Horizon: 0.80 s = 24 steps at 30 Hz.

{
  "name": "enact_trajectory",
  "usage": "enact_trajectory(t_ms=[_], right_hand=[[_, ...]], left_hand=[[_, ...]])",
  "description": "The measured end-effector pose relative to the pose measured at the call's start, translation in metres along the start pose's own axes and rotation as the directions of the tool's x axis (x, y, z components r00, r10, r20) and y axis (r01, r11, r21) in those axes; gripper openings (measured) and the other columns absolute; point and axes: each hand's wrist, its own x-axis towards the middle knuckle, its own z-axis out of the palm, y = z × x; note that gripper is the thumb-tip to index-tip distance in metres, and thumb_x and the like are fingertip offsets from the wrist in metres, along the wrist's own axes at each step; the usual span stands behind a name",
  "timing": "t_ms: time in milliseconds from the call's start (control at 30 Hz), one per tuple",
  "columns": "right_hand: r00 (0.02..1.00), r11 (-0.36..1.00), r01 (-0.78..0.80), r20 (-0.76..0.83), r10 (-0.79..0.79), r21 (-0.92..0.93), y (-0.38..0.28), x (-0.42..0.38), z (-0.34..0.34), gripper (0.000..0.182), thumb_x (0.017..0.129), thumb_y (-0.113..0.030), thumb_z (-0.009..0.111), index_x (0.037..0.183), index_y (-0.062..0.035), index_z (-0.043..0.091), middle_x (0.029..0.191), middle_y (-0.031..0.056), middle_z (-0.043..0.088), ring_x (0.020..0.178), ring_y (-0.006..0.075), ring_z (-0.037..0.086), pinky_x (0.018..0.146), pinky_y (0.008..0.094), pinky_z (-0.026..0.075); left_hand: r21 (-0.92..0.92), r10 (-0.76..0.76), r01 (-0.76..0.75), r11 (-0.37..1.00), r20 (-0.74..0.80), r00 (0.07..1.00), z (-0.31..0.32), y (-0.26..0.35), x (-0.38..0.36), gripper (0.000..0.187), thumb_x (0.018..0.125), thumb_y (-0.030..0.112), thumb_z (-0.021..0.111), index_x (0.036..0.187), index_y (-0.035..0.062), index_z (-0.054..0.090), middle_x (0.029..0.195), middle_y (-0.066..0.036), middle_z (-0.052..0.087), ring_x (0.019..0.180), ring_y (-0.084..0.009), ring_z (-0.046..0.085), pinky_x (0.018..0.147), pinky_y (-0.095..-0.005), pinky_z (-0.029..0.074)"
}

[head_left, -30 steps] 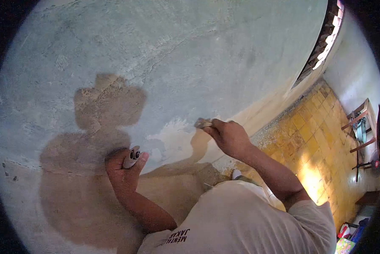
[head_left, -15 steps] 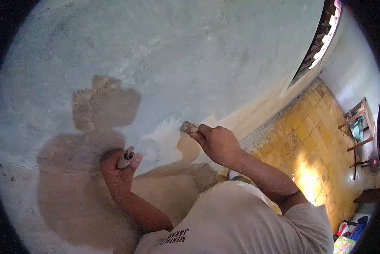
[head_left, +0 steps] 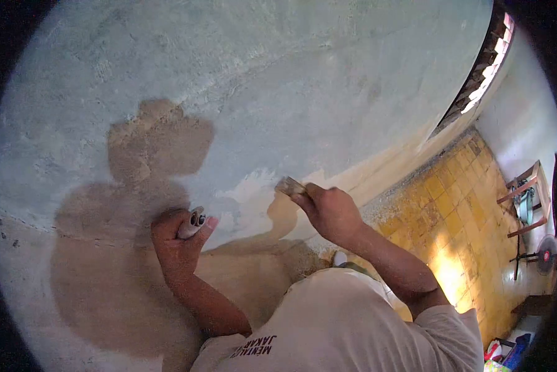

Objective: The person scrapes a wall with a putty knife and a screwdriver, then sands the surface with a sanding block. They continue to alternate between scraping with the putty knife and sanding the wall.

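Note:
My right hand [head_left: 337,214] is closed round a small, flat, greyish-brown scraper [head_left: 289,186], its front edge right at the wall [head_left: 328,93]. Around the scraper the wall has a whitish, rubbed-looking patch [head_left: 247,192] next to a tan area. On the left, close to the wall, my left hand [head_left: 176,239] is wrapped round a pale, rounded object with two dark round spots on its end [head_left: 193,224]; I cannot tell what kind it is. Its thumb lies along that object's side.
Yellow floor tiles [head_left: 440,217] run along the wall's foot on the right, with a bright sunlit patch. Farther off stand a wooden stool [head_left: 533,198] and a fan [head_left: 546,254]. A slatted opening [head_left: 483,74] lets in light. My shadow [head_left: 105,273] falls across the wall.
The view has shifted a little. My right hand and the scraper sit slightly farther right, with the scraper tilted differently. My left hand has turned slightly and still grips the pale object.

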Motion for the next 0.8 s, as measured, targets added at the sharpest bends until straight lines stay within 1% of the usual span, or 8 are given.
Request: enact_trajectory(t_ms=[67,133,200,267,533,600,733,800], right_hand=[[0.999,1.000,0.026,-0.035,-0.026,0.007,0.011,-0.010,-0.006,0.036,0.092,-0.036,0.047,0.080,-0.0029,0.052,0.058,0.0192,0.056,0.059,0.0390,0.058,0.054,0.0472,0.046],[0.988,0.991,-0.137,0.069,0.137,-0.004,0.019,-0.023,-0.017,0.035,0.091,-0.036,0.048,0.081,-0.0029,0.053,0.059,0.0198,0.056,0.061,0.0393,0.058,0.054,0.0473,0.046],[0.989,0.991,-0.136,0.050,0.136,-0.012,0.020,-0.007,-0.011,0.035,0.091,-0.036,0.049,0.083,-0.0023,0.055,0.060,0.0206,0.056,0.061,0.0397,0.059,0.055,0.0473,0.046],[0.997,0.998,0.056,-0.054,-0.057,-0.015,0.003,0.022,-0.001,0.035,0.090,-0.036,0.050,0.083,-0.0022,0.056,0.061,0.0206,0.057,0.061,0.0395,0.058,0.054,0.0471,0.046],[0.997,0.997,-0.070,-0.035,0.069,-0.042,0.010,-0.016,-0.025,0.034,0.090,-0.035,0.051,0.080,-0.0027,0.055,0.058,0.0198,0.056,0.059,0.0400,0.058,0.052,0.0462,0.046],[0.989,0.991,-0.118,0.086,0.124,-0.068,0.017,-0.020,-0.021,0.036,0.090,-0.037,0.050,0.081,-0.0026,0.055,0.058,0.0194,0.056,0.059,0.0396,0.058,0.053,0.0464,0.046],[0.997,0.997,0.053,-0.055,-0.056,-0.054,-0.002,0.018,0.001,0.038,0.091,-0.039,0.048,0.082,-0.0027,0.054,0.059,0.0192,0.057,0.060,0.0388,0.058,0.055,0.0468,0.046],[0.998,0.997,-0.008,0.069,0.013,-0.072,-0.005,0.011,-0.004,0.040,0.092,-0.040,0.046,0.083,-0.0021,0.054,0.060,0.0194,0.057,0.061,0.0384,0.059,0.057,0.0472,0.047]], left_hand=[[0.068,0.051,-0.053,0.996,0.031,0.998,-0.001,-0.004,0.005,0.030,0.063,0.011,0.080,0.063,0.0008,0.052,0.056,0.000,0.043,0.055,-0.0088,0.035,0.050,-0.0247,0.033],[-0.146,0.044,-0.045,0.988,-0.007,0.999,0.002,-0.008,0.003,0.031,0.062,0.011,0.080,0.062,0.0006,0.051,0.056,0.001,0.041,0.054,-0.0086,0.034,0.049,-0.0244,0.031],[-0.054,0.002,-0.002,0.999,0.005,1.000,0.000,0.003,0.003,0.031,0.062,0.011,0.080,0.062,0.0007,0.051,0.056,0.001,0.040,0.054,-0.0083,0.033,0.049,-0.0243,0.031],[0.038,-0.023,0.022,0.999,0.034,0.999,0.002,0.009,0.000,0.031,0.062,0.011,0.080,0.062,0.0008,0.051,0.056,0.001,0.040,0.054,-0.0081,0.032,0.049,-0.0242,0.030],[-0.081,-0.010,0.010,0.997,0.001,1.000,0.003,0.007,0.001,0.033,0.064,0.011,0.081,0.061,0.0031,0.049,0.057,0.002,0.040,0.056,-0.0070,0.036,0.051,-0.0229,0.034],[-0.090,-0.015,0.015,0.996,-0.003,1.000,0.005,0.007,0.003,0.035,0.063,0.011,0.081,0.060,0.0036,0.047,0.057,0.002,0.040,0.056,-0.0074,0.036,0.051,-0.0230,0.033],[-0.073,0.019,-0.018,0.997,0.013,1.000,0.005,-0.003,0.002,0.040,0.063,0.011,0.081,0.060,0.0047,0.041,0.056,0.002,0.040,0.055,-0.0078,0.037,0.052,-0.0237,0.034],[-0.019,0.026,-0.026,0.999,0.013,1.000,0.001,0.005,0.008,0.040,0.063,0.010,0.081,0.060,0.0044,0.042,0.057,0.001,0.040,0.056,-0.0080,0.037,0.052,-0.0241,0.035]])
